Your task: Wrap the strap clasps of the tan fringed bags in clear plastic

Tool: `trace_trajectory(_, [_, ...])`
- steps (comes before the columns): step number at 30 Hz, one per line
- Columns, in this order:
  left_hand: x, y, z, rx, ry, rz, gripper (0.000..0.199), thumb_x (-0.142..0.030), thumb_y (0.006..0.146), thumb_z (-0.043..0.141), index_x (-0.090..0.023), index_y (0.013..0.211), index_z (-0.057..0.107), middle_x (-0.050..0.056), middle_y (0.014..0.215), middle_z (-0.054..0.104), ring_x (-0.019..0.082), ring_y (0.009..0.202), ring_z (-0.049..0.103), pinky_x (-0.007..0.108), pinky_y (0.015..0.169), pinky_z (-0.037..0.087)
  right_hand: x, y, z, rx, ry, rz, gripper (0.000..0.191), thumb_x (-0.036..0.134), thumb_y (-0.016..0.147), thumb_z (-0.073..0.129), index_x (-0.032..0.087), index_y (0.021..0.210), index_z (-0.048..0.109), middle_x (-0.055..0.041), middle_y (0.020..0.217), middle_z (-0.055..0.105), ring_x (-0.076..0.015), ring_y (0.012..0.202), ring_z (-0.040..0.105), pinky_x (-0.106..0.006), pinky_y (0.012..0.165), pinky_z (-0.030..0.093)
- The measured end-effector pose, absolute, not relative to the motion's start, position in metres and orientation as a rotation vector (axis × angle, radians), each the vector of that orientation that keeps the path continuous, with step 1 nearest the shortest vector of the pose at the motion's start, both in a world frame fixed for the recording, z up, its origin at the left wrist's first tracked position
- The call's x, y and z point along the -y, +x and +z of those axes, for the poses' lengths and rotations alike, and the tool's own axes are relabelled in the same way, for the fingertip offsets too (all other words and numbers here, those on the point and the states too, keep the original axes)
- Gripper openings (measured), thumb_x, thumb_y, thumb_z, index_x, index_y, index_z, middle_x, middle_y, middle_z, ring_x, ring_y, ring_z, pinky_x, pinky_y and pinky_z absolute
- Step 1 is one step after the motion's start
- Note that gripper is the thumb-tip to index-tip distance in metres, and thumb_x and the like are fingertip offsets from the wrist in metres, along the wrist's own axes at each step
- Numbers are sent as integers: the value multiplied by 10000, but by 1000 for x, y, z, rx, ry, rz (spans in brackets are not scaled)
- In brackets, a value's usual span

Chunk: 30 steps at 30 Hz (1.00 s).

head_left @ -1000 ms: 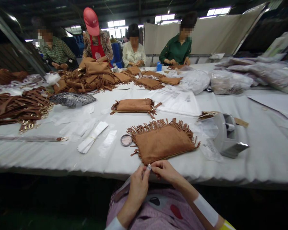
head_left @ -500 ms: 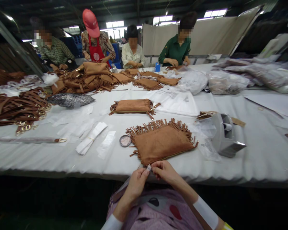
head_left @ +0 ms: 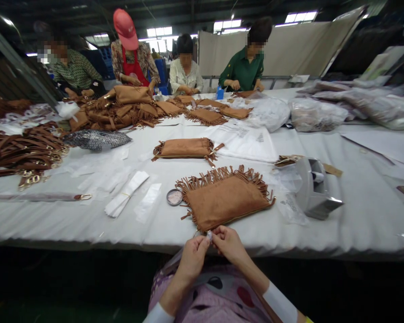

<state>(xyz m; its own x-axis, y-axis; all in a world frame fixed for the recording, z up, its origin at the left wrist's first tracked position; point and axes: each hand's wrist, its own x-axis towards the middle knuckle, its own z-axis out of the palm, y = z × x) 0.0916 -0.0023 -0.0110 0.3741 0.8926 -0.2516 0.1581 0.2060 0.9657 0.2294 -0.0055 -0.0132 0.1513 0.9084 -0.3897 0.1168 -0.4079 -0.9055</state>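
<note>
A brown fringed bag (head_left: 227, 199) lies on the white-covered table, its fringe pointing away from me. At its near left corner, by the table's front edge, my left hand (head_left: 195, 251) is closed in a pinch. My right hand (head_left: 226, 242) pinches from the other side, its fingertips close to the left ones. Between them shows a small, clear, shiny plastic piece (head_left: 209, 235), perhaps a wrap around the bag's corner hardware; its exact kind is too small to make out. A round shallow tin (head_left: 174, 197) sits left of the bag.
A second fringed bag (head_left: 184, 148) lies farther back. A grey tape dispenser (head_left: 318, 188) stands at right. White paper strips (head_left: 126, 195) and clear plastic sleeves (head_left: 148, 202) lie at left, near piled brown straps (head_left: 23, 152). Several co-workers handle bags across the table.
My right fingers have drawn in against the small clear plastic piece, nearer my left fingertips. The bag stays in place; the view has shifted slightly.
</note>
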Motion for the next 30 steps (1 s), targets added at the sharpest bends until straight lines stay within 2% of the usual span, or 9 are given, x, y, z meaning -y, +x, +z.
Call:
trace_trajectory(2, [5,93,-9,-1152,1414,739,434,-517,862,397,-160,770,628,23,723,636,153,692,553,264,641,404,8,228,-13,965,-1637,1331,209,388,701,571,187,671,521,60,456,535,-64,314,413,-187,317,283])
trace_trajectory(8, [15,95,-8,-1352,1711,737,354,-404,911,331,-195,818,602,47,744,635,179,707,568,291,651,356,21,224,-1,500,-1375,1501,341,348,638,685,186,895,530,77,563,559,-26,342,339,-165,334,220])
trace_trajectory(12, [15,97,-10,-1326,1618,766,399,-477,895,356,-187,725,571,27,666,583,157,644,528,285,615,341,22,225,8,336,-1200,1580,334,289,592,759,186,780,502,84,599,518,-7,385,319,-152,356,233])
trace_trajectory(15, [14,99,-9,-1186,1286,697,479,-617,834,389,-190,653,509,-42,490,437,98,453,394,243,477,285,18,228,13,370,-1173,1600,328,295,602,762,180,689,468,77,588,504,-7,392,299,-157,358,214])
trace_trajectory(19, [14,97,-1,-785,707,436,476,-697,761,453,-228,701,406,-145,393,170,41,320,57,199,349,73,14,229,19,448,-1194,1667,353,388,647,728,188,610,440,99,450,402,-23,362,278,-173,359,201])
trace_trajectory(22, [15,96,7,-582,551,363,471,-668,730,547,-223,706,394,-152,409,179,26,327,38,185,339,36,11,231,22,457,-1212,1759,398,481,703,671,193,563,435,120,349,300,-31,313,248,-178,341,194])
trace_trajectory(24, [16,96,10,-548,540,340,477,-661,718,571,-215,701,402,-154,406,183,19,322,51,184,339,37,9,235,22,436,-1247,1806,426,535,732,634,181,562,469,113,327,323,-23,280,214,-173,314,158])
trace_trajectory(26, [18,97,11,-581,606,350,477,-659,719,570,-203,710,431,-155,396,189,15,315,68,189,344,45,6,239,20,407,-1295,1809,433,555,753,613,158,600,533,72,365,450,-30,276,295,-161,294,176])
trace_trajectory(30, [22,92,8,-744,879,362,525,-669,737,525,-153,835,536,-128,405,344,18,300,186,202,352,109,2,245,13,257,-1299,1650,269,376,749,693,135,858,645,-37,680,711,-129,548,636,-193,437,472])
